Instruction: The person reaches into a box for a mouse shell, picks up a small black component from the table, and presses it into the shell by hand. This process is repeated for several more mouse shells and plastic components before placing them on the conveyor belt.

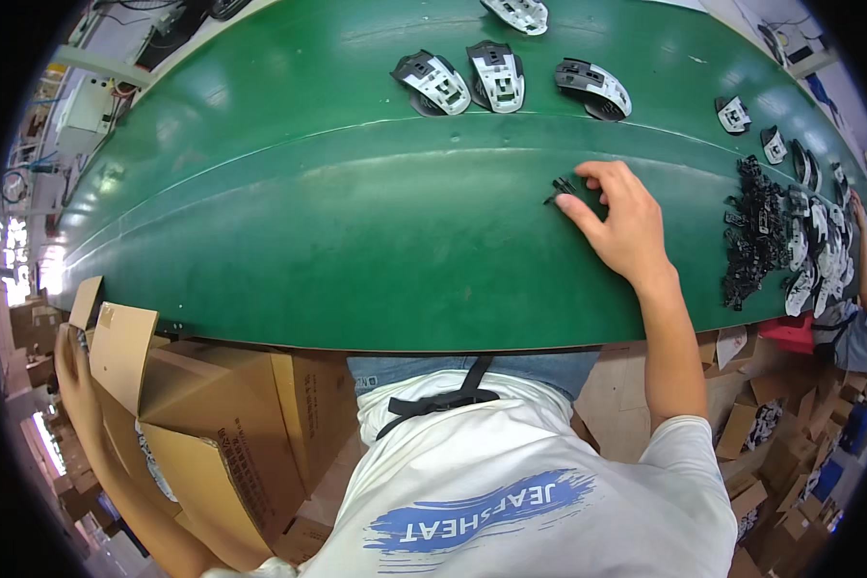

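A heap of black parts lies to the right of the right hand, and a crowded group of white and dark mouse shells sits against its far side. Beyond these, a co-worker's forearm reaches in over the table's right end. On the left, an open cardboard box stands against the table edge, its raised flap just beside the left hand.

One small black part lies on the table at the right hand's fingertips; thumb and forefinger curve narrowly around it, though whether they grip it cannot be told. The left hand is too dim and bent at the rim to tell whether it holds anything. Four grey-and-white shells lie along the far side, and two smaller ones farther right; the heaped pieces are too tangled to count.

The table is glossy green, crossed by a long seam. More cardboard boxes crowd the floor on the right.
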